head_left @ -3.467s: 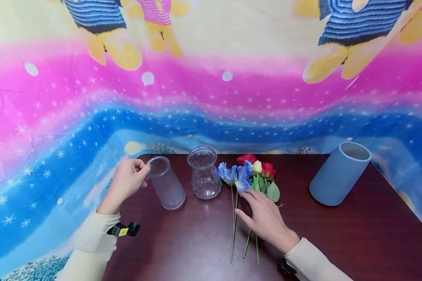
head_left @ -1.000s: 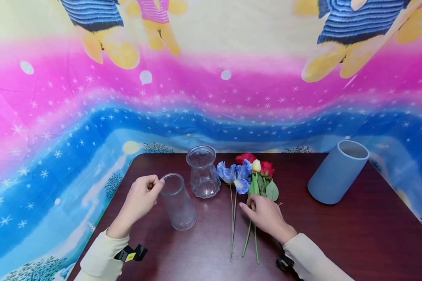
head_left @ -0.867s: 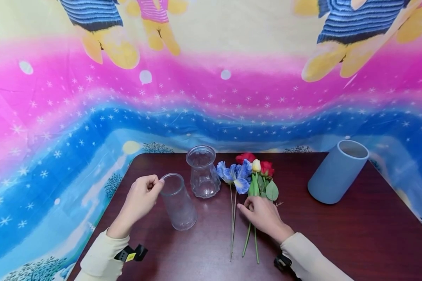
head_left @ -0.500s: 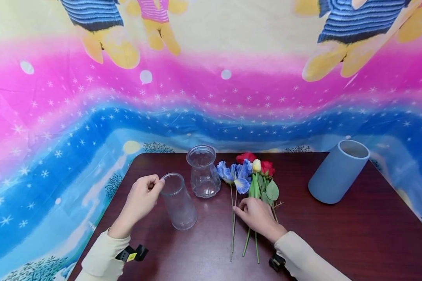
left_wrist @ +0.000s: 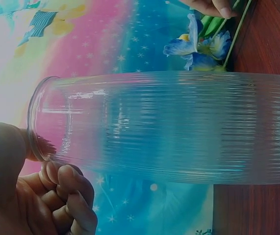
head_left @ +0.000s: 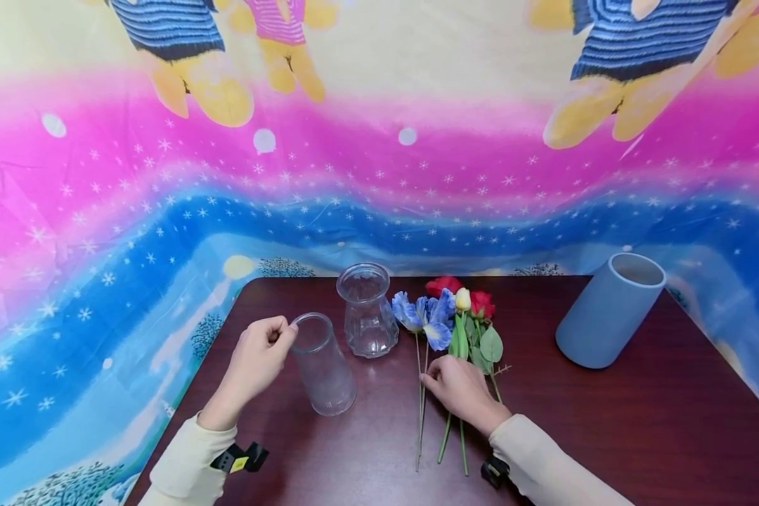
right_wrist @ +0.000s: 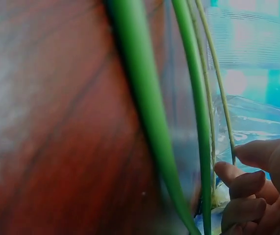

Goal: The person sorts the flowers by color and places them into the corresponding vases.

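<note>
Left hand [head_left: 256,362] pinches ribbed glass vase [head_left: 326,379] by rim on bench [head_left: 360,457], right hand [head_left: 464,393] pinches blue-flower stem [right_wrist: 223,98] beside green stems [right_wrist: 194,73]; close-lying stems might snag, one-sided hold might tip vase.

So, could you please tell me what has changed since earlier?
The ribbed vase moved rightward and nearer the person, the left hand pinching its rim. The right hand drew back from the blue flowers, its fingers now curled by their stems; whether it grips one is unclear. Those flowers, the waisted vase and the blue vase stayed put.
</note>
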Action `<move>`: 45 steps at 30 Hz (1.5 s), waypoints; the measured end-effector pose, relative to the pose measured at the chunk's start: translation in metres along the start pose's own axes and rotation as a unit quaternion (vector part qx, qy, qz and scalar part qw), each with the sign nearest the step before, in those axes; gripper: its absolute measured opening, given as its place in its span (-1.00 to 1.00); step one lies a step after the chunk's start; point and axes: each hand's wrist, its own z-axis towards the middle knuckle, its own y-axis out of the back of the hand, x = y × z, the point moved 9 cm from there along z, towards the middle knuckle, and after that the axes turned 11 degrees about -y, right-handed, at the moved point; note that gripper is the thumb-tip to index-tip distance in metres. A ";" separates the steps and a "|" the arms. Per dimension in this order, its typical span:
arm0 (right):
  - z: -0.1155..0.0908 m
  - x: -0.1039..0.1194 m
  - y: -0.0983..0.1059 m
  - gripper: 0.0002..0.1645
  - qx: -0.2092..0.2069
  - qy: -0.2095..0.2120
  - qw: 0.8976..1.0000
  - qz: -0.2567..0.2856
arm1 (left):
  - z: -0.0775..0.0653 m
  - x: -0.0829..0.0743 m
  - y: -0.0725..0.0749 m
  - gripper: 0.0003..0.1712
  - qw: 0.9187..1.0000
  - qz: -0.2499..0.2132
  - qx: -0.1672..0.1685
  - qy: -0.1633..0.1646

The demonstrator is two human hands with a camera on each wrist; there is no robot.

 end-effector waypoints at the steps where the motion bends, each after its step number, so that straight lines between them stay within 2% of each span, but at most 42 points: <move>1: 0.000 0.000 0.000 -0.76 0.000 -0.002 1.000 0.000 | 0.000 0.000 0.000 -0.50 1.000 0.000 -0.001 0.000; 6: 0.002 -0.002 0.001 -0.78 0.014 -0.019 1.000 0.017 | 0.000 0.000 0.000 -0.50 1.000 -0.002 -0.002 -0.002; 14: 0.007 -0.007 0.006 -0.75 0.038 -0.030 0.996 0.082 | -0.001 0.001 0.000 -0.50 1.000 0.000 -0.007 -0.006; 18: 0.008 -0.012 0.008 -0.79 0.061 -0.040 0.990 0.123 | -0.001 0.001 -0.001 -0.50 1.000 -0.003 -0.006 -0.002; 25: 0.010 -0.014 0.017 -0.77 0.070 -0.031 0.982 0.170 | -0.001 0.002 -0.002 -0.49 1.000 -0.020 -0.004 0.001; 30: 0.007 -0.017 0.021 -0.79 0.078 -0.041 0.976 0.200 | -0.001 0.002 -0.003 -0.48 1.000 -0.029 -0.004 -0.005; 36: 0.004 -0.017 0.028 -0.79 0.075 -0.044 0.972 0.217 | 0.000 0.000 -0.003 -0.48 0.999 -0.040 -0.005 -0.016; 45: 0.000 -0.010 0.044 -0.81 0.040 -0.038 0.971 0.232 | -0.002 0.001 -0.003 -0.48 0.998 -0.066 -0.008 -0.014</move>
